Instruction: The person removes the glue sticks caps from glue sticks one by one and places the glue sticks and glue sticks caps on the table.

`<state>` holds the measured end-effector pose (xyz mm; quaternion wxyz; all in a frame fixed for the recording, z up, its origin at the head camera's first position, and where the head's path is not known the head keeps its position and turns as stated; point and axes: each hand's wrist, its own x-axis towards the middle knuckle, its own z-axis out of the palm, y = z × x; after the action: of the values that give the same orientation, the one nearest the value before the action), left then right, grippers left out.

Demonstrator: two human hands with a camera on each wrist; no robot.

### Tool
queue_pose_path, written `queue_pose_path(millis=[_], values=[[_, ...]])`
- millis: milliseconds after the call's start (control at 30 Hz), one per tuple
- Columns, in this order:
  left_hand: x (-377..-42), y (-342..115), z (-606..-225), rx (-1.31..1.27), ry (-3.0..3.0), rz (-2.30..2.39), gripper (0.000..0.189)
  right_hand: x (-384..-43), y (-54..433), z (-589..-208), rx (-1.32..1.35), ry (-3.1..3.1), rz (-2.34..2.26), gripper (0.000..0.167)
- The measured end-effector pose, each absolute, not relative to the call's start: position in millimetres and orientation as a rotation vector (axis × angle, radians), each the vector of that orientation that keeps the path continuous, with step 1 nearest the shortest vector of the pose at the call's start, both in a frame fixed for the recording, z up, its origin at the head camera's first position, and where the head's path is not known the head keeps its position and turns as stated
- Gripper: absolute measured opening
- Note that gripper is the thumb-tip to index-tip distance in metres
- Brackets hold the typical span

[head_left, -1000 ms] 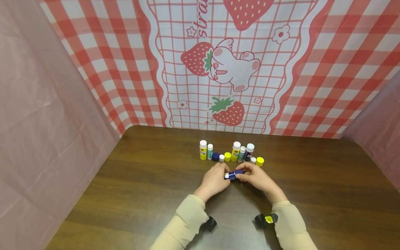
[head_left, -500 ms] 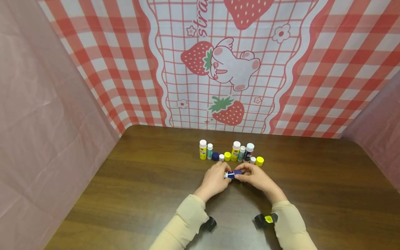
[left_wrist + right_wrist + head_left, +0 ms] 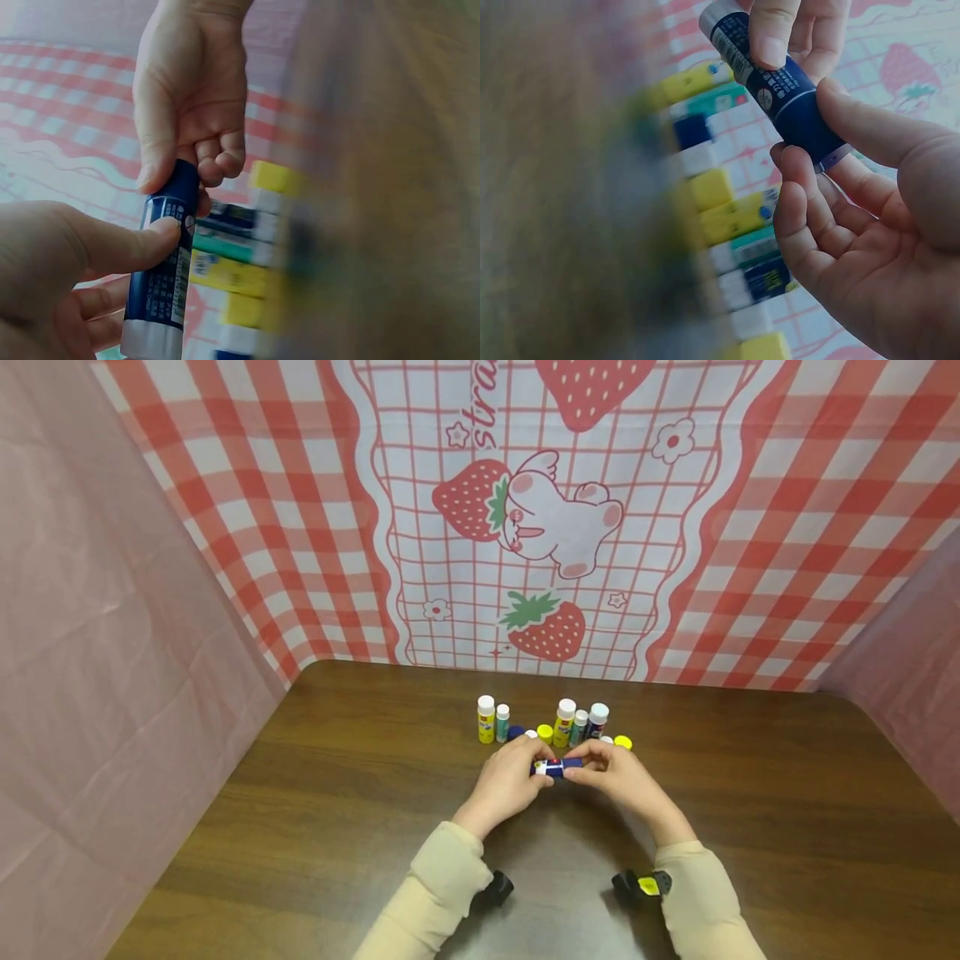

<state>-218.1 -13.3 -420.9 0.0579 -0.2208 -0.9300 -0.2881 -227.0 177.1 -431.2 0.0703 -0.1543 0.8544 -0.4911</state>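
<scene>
A dark blue glue stick (image 3: 555, 767) with a whitish base lies level between both hands, in front of a row of upright glue sticks. My left hand (image 3: 506, 781) grips its body, the thumb (image 3: 161, 236) pressed along the printed label in the left wrist view. At the other end, my right hand (image 3: 622, 777) pinches the navy cap (image 3: 810, 135) between thumb and curled fingers. Cap and body sit end to end. In the head view, the hands partly cover the small caps behind them.
Upright in the row are yellow glue sticks (image 3: 564, 723), green ones (image 3: 502, 724) and a dark blue one (image 3: 597, 720). Among them stand loose caps, such as a yellow cap (image 3: 545, 734) and a navy cap (image 3: 516, 732). The brown table (image 3: 337, 818) ends at a checked cloth (image 3: 322, 568).
Both hands have moved slightly away from the body, toward the row, carrying the glue stick with them. They now overlap more of the small caps. The grip looks the same.
</scene>
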Motion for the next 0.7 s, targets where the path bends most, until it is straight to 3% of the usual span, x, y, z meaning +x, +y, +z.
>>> queue_pose_path(millis=[367, 700], values=[[-210.0, -24.8, -388.9, -0.841, -2.755, -0.844, 0.024, -211.7, 171.4, -394.3, -0.521, 2.709, -1.505, 0.027], [-211.2, -28.1, -378.3, -0.998, -2.656, -0.759, 0.023, -207.8, 171.2, -384.1, -0.564, 2.672, -1.607, 0.025]])
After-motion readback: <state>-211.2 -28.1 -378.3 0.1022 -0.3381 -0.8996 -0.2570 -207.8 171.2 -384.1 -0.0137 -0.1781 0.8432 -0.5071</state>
